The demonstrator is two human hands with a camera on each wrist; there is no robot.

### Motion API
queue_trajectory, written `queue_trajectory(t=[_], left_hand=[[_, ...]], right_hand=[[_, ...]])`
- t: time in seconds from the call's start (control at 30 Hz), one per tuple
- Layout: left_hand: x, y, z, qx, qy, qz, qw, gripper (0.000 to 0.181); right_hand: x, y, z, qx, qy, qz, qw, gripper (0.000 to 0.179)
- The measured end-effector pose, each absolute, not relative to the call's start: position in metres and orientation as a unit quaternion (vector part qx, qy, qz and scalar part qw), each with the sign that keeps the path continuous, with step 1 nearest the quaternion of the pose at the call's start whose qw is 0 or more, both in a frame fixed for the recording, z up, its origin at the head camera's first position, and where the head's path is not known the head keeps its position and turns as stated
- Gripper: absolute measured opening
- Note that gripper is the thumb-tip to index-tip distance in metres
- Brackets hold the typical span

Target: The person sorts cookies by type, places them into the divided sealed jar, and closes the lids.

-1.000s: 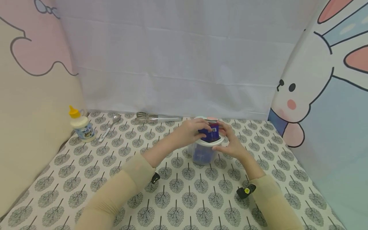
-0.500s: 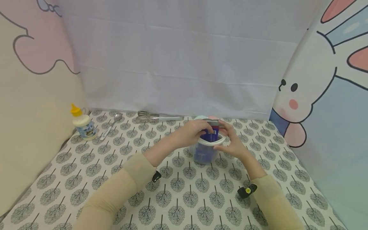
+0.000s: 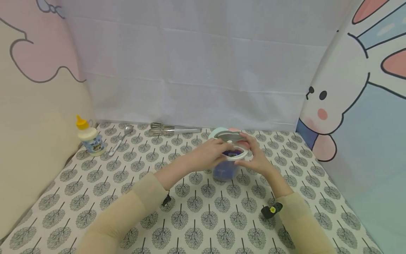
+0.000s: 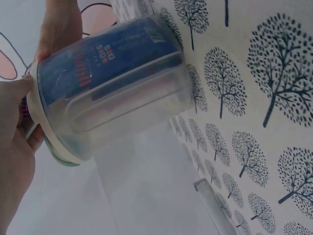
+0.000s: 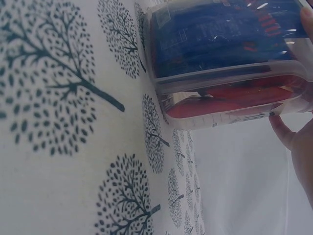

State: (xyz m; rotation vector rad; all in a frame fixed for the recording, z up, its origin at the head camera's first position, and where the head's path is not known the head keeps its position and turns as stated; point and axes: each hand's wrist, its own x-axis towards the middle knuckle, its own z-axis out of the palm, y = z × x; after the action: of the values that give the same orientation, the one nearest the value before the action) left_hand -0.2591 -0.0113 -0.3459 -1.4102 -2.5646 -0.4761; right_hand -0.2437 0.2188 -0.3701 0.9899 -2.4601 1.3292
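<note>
A clear plastic canister point(image 3: 224, 171) with a white rim stands on the patterned cloth, its lid point(image 3: 229, 136) tipped up behind the opening. Inside sit a blue packet point(image 4: 112, 58) and a red packet point(image 5: 234, 98); the blue packet's top shows just within the mouth. My left hand point(image 3: 207, 155) is over the left side of the opening, fingers reaching across the packet's top and thumb at the rim. From the right, my right hand point(image 3: 258, 160) grips the canister, thumb at the front of the rim and fingers up by the lid.
At the far left stand a yellow-capped bottle point(image 3: 92, 139) and, beside it, a spoon with a pale handle point(image 3: 120, 140). Metal tongs point(image 3: 174, 130) lie along the back edge by the white curtain point(image 3: 190, 63). Printed curtains close in both sides.
The blue packet has gone down into the canister, from standing well above the rim to mostly inside. My left hand has lowered with it; my right hand stays at the rim.
</note>
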Motion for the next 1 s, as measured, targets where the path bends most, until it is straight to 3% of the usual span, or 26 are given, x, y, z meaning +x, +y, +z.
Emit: queue_trajectory(t=[0.3, 0.47, 0.6, 0.67, 0.8, 0.9, 1.0], left_hand=[[-0.261, -0.018, -0.358, -0.528, -0.828, -0.099, 0.159, 0.038], [-0.263, -0.02, -0.363, -0.538, -0.802, -0.145, 0.215, 0.044], [-0.268, -0.025, -0.362, -0.511, -0.789, -0.209, 0.27, 0.066], [-0.271, -0.027, -0.361, -0.481, -0.803, -0.243, 0.256, 0.086], [-0.278, -0.03, -0.368, -0.421, -0.835, -0.326, 0.142, 0.11], [-0.28, -0.031, -0.376, -0.408, -0.833, -0.365, 0.085, 0.096], [-0.282, -0.031, -0.382, -0.438, -0.819, -0.358, 0.099, 0.07]], right_hand=[[-0.246, 0.218, -0.371, 0.339, -0.823, 0.448, 0.087, 0.094], [-0.247, 0.219, -0.371, 0.347, -0.821, 0.445, 0.089, 0.094], [-0.249, 0.22, -0.373, 0.368, -0.809, 0.447, 0.104, 0.095], [-0.251, 0.22, -0.374, 0.381, -0.801, 0.447, 0.114, 0.095], [-0.252, 0.221, -0.376, 0.401, -0.794, 0.436, 0.135, 0.099], [-0.253, 0.221, -0.377, 0.41, -0.792, 0.431, 0.14, 0.101], [-0.254, 0.221, -0.376, 0.412, -0.788, 0.436, 0.139, 0.092]])
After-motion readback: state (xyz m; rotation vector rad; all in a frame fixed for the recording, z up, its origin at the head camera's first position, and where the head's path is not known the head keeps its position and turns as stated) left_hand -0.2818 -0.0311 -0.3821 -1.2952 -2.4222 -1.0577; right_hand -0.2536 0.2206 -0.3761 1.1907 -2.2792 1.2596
